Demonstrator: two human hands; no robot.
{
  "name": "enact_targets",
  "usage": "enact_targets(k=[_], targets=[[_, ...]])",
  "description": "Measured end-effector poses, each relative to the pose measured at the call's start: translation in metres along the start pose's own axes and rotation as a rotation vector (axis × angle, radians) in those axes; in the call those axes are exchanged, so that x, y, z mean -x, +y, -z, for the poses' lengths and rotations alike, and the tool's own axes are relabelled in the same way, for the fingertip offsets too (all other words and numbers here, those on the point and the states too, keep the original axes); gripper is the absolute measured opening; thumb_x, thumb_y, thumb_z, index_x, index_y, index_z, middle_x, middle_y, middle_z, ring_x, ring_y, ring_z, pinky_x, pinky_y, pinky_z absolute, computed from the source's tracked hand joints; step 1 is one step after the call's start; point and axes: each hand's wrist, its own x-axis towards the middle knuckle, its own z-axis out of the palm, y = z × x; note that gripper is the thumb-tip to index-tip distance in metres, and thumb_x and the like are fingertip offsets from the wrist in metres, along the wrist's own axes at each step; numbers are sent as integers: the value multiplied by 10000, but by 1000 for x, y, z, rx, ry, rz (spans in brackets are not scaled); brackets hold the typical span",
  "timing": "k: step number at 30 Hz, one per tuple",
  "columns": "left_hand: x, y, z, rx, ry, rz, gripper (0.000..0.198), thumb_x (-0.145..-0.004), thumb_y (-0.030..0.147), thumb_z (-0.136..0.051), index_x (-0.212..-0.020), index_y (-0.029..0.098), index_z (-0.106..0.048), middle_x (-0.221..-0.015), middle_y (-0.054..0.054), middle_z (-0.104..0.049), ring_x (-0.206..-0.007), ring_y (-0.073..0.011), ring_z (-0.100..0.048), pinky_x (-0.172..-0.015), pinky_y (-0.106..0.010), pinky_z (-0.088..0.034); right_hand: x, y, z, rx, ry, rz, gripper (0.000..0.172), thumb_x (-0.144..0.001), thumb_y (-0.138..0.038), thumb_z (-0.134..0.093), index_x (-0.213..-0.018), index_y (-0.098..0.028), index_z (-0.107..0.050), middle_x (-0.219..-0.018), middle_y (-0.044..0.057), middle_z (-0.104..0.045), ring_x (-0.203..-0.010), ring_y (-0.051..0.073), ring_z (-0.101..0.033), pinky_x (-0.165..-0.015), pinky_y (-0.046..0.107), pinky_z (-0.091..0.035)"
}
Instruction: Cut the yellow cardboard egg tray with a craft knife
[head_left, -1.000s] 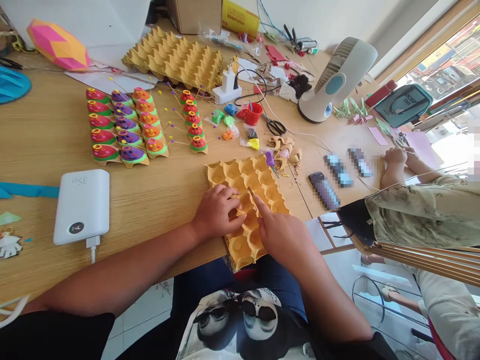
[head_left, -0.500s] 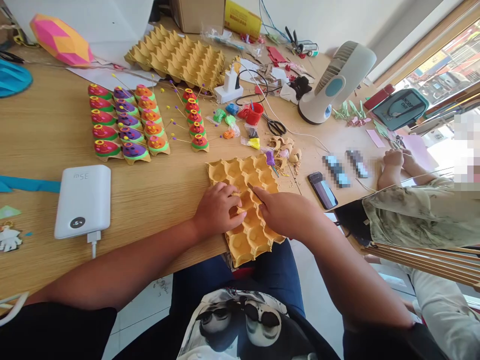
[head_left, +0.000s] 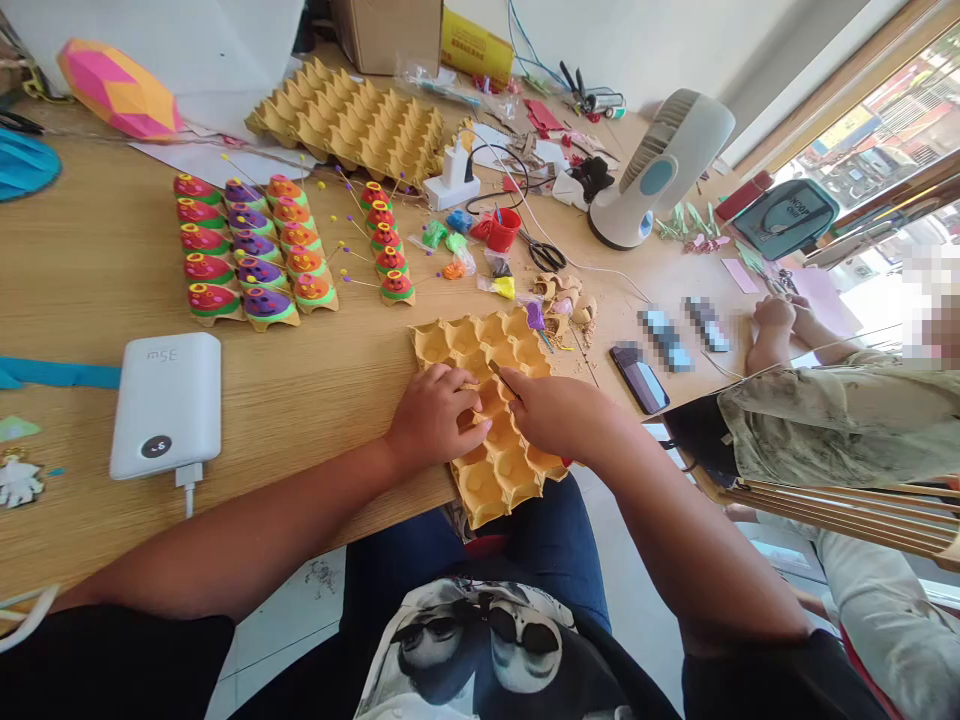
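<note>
Yellow moulded pulp forms the egg tray, placed at centre frame and overhanging the counter edge. A dark, narrow blade is gripped in the right hand; the index finger, extended along it one second ago, is now drawn in — a firmer hold is suggested. The tray is touched by the left hand, fingers curled — whether pinching cannot be told.

the person at the pale wooden bench has their left hand on a yellow moulded egg tray overhanging the edge; their right hand grips a slim dark tool over its cups.
</note>
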Motion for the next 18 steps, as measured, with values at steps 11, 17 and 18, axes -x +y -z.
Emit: enact_targets(k=[11,17,18], targets=[[0,0,0,-18,9,2,223,-828,438,-689,-839,224,-749,-1152,-72,-709,-1065,-306,-596,-944,-481,-490,5,0,-8,50,31,19,639,-1046,-297,-356,-1673,-239,-248,-1154,149,-775,-1001,297,-745,-729,344,-512],[0,1,0,6,8,0,236,-822,446,-695,-839,216,-744,-1158,-75,-707,-1062,-302,-593,-956,-487,-489,14,5,-17,79,19,-8,618,-1086,-355,-287,-1688,-271,-176,-1114,141,-784,-966,280,-752,-746,342,-507],[0,1,0,7,6,-2,237,-822,447,-695,-837,216,-743,-1157,-75,-706,-1058,-300,-592,-955,-486,-489,13,5,-16,69,16,-7,617,-1086,-356,-287,-1688,-273,-177,-1139,142,-780,-981,278,-750,-757,342,-507]])
